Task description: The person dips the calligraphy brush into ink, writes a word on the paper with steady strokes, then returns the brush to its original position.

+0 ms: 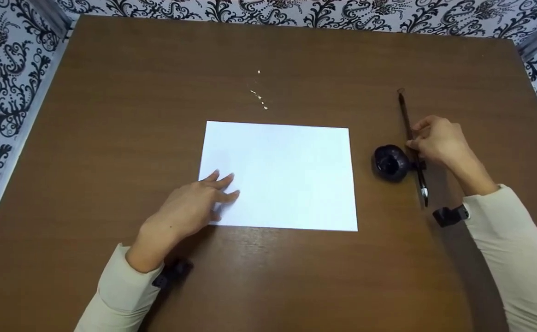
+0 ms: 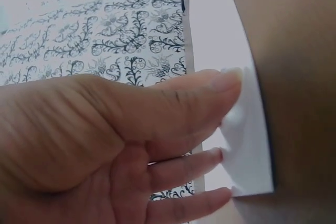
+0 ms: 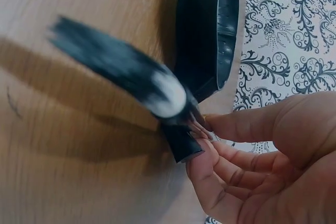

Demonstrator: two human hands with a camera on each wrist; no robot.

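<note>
A white sheet of paper [image 1: 291, 180] lies on the brown table. My left hand [image 1: 190, 207] rests on its lower left corner with the fingers spread; in the left wrist view the thumb reaches along the sheet [image 2: 252, 150]. To the right, my right hand [image 1: 441, 140] pinches a dark brush [image 1: 406, 115] by its handle, between thumb and fingers. The brush has a hanging loop at the far end and its bristles point toward me. Beside it stands a round, dark ink pot [image 1: 390, 163] with a side projection that the brush crosses. Close up, the bristles [image 3: 105, 59] look dark and blurred.
Several small pale flecks [image 1: 259, 97] lie on the table [image 1: 134, 115] beyond the paper. Black-and-white patterned cloth [image 1: 8, 69] surrounds the table at the left, back and right. A small black device [image 1: 450, 216] sits at the right cuff.
</note>
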